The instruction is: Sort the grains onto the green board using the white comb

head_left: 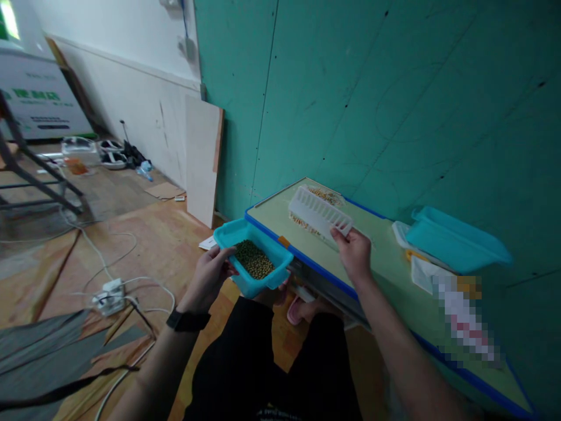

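My left hand point(209, 275) grips the near-left rim of a turquoise plastic basin point(239, 227), thumb over the edge. Green beans point(248, 252) and yellowish beans point(259, 269) lie side by side in it. The basin is off the table's front edge, above my lap. Between thumb and fingers, my right hand point(354, 251) pinches the right end of a white slotted plastic piece point(313, 213), held over the table. Small pale-yellow grains or beans point(326, 196) are scattered on the table behind it and along its near side. My fingers under the basin are partly hidden.
The pale green table point(381, 286) with blue edging stands against a teal wall point(350, 88). A second turquoise basin point(456, 237), white pieces and a blurred-out item sit at its right. A board point(201, 161) leans on the wall; a power strip point(109, 297) and cables lie on the floor.
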{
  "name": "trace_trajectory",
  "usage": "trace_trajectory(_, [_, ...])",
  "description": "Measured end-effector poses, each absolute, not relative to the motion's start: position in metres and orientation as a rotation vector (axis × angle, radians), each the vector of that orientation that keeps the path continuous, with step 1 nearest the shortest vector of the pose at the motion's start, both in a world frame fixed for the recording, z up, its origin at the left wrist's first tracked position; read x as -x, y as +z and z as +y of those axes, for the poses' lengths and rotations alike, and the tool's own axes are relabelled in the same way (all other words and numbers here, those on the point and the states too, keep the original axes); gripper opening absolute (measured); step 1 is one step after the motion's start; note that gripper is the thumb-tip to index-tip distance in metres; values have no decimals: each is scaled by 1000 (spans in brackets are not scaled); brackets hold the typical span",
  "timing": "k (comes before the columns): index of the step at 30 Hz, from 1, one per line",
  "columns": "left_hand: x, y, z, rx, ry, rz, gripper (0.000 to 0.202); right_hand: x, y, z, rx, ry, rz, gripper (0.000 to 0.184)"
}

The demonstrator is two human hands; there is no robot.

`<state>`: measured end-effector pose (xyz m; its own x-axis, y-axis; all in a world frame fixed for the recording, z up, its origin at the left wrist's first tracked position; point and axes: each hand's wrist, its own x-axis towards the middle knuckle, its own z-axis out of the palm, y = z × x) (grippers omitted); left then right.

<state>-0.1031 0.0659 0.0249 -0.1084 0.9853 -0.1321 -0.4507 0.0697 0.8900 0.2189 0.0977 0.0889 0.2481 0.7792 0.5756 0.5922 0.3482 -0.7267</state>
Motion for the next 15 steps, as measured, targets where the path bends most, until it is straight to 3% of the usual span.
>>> trace_trajectory(6, [62,14,40,-672,1348,989,33,-293,88,89,1361,446,-1262,48])
trace_trajectory(15, [3,-9,14,-734,1376,947,37,-303,81,86,1342,562,-1106,54])
